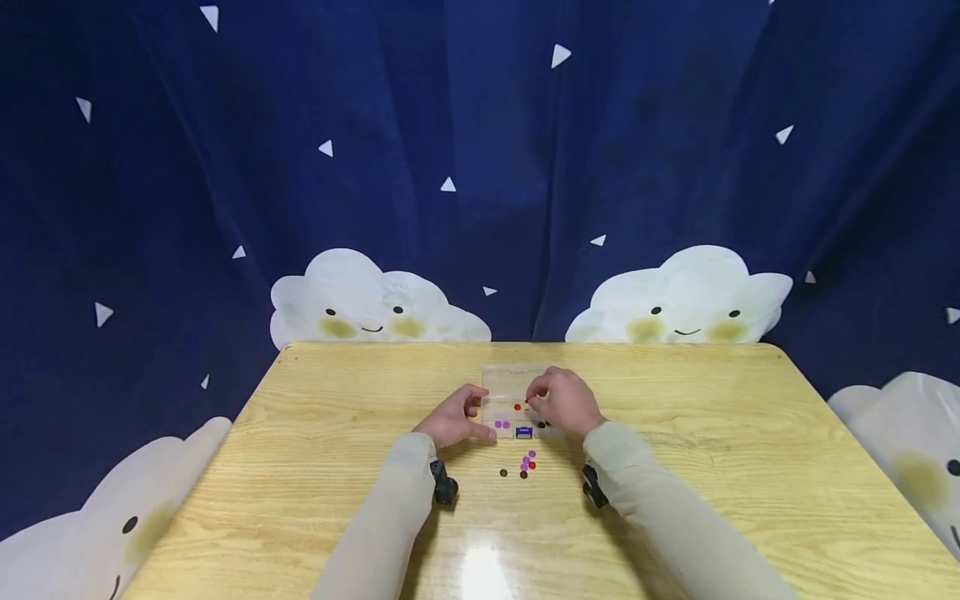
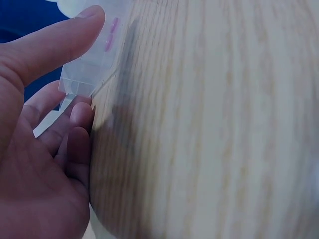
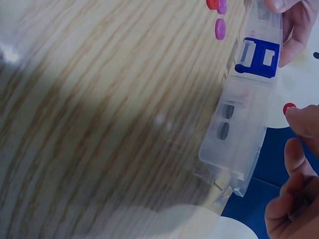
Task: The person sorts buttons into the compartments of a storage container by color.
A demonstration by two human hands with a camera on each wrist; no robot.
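Two hands at clear box (image 1: 514, 403), mid bench (image 1: 315, 467): my left hand (image 1: 452, 419) grips its left edge w/ thumb & fingers, right hand (image 1: 564, 402) pinches red button (image 3: 289, 107) over it (loose buttons (image 1: 527, 463) just in front).

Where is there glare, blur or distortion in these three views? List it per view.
Head view: lamp glare on the table near edge, wide-angle bending. Left wrist view: left hand and clear box soft, wood grain smeared. Right wrist view: box fairly sharp, table blurred.
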